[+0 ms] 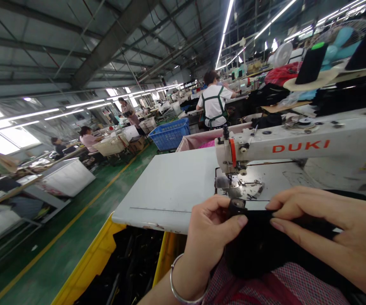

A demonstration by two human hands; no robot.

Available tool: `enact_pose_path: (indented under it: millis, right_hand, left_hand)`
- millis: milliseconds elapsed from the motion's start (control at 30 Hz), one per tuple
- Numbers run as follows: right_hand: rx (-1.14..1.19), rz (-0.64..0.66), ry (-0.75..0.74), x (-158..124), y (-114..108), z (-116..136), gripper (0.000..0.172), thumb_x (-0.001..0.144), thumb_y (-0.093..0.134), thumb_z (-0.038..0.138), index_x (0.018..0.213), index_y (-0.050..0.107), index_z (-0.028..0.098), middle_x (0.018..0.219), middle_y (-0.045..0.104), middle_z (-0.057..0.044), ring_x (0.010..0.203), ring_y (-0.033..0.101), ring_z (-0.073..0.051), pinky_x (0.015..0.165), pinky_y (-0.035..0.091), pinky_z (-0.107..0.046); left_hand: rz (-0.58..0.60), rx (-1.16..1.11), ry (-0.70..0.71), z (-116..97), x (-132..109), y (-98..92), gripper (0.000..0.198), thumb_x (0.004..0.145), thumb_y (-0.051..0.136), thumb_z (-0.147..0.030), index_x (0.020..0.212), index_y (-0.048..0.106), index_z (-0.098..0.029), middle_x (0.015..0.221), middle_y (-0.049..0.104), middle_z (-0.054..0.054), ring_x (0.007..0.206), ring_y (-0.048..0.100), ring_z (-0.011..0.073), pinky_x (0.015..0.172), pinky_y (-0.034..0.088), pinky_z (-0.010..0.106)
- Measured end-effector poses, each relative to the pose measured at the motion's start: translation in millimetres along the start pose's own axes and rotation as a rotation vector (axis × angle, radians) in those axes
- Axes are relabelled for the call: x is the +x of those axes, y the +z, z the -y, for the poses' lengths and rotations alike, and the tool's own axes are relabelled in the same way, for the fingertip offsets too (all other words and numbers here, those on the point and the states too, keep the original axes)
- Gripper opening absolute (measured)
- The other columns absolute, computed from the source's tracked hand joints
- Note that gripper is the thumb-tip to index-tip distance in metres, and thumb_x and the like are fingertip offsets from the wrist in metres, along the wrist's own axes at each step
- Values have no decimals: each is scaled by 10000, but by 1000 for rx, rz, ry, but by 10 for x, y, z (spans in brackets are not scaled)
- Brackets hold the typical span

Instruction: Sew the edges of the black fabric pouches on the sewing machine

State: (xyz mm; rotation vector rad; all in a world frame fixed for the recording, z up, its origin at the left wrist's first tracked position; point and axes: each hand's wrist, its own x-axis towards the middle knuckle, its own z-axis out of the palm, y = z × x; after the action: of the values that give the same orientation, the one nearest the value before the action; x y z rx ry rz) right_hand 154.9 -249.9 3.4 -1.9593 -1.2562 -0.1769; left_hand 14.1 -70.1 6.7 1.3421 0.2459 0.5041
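Observation:
A piece of black fabric (pixel 256 241) hangs between my two hands over the front edge of the sewing table (pixel 170 182). My left hand (pixel 208 231) pinches its left corner, where a small dark shiny fitting (pixel 238 203) shows; its exact kind is unclear. My right hand (pixel 323 224) grips the upper edge further right between thumb and fingers. Just beyond the fabric stands a white sewing machine (pixel 297 146), its needle and presser foot (pixel 230 180) above the metal plate. The fabric is apart from the needle. Its lower part lies over my checked clothing.
Yellow crates (pixel 87 271) with black pieces stand below the table's left front edge. A blue basket (pixel 170 134) and a pink-lined bin (pixel 198 139) are behind it. Black thread cones (pixel 310 65) stand at upper right. A person in a white shirt (pixel 214 103) works ahead.

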Motion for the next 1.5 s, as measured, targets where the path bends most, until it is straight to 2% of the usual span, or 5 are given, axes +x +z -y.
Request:
enact_pose_path:
  millis: [500,1033,1233,1367,1500]
  right_hand:
    - [-123,9,-50,26,21,74,151,927,582,470,923,651,336,844,762,54,571,683,-178,447,490,-302]
    - [-228,43,-295,76,156,-4,107,931,571,309,904,666,269,877,701,-29,825,655,-249,771,511,-423]
    - [175,278,-144,72,197,263,125,943,598,268,1045,666,294,921,748,28,743,714,-140,653,576,-223]
    - [358,336,-199,70,513,220,310,1012,492,213,1192,700,356,1081,773,41,941,745,-132,818,594,-217]
    - [59,254,-403,87,1180,-193,401,986,448,82,1269,677,251,1077,778,-26,927,743,-132,814,589,-227]
  left_hand:
    - [-16,82,48,-19,-11,-8,134,748,825,-151,814,710,-136,776,668,-3,757,584,107,742,476,221]
    - [145,349,-27,111,28,-213,89,905,671,-211,967,658,-148,909,653,19,867,587,148,812,452,262]
    - [306,501,-55,-522,49,-310,106,943,625,-247,1005,666,-171,910,681,5,850,608,148,785,466,256]
    - [545,847,-16,-713,364,-493,187,929,627,-171,1103,691,-195,1097,738,27,1030,671,192,938,496,305]
    - [581,1069,-57,-49,808,-733,212,890,633,-112,1093,629,-175,1068,751,41,972,715,184,882,554,293]
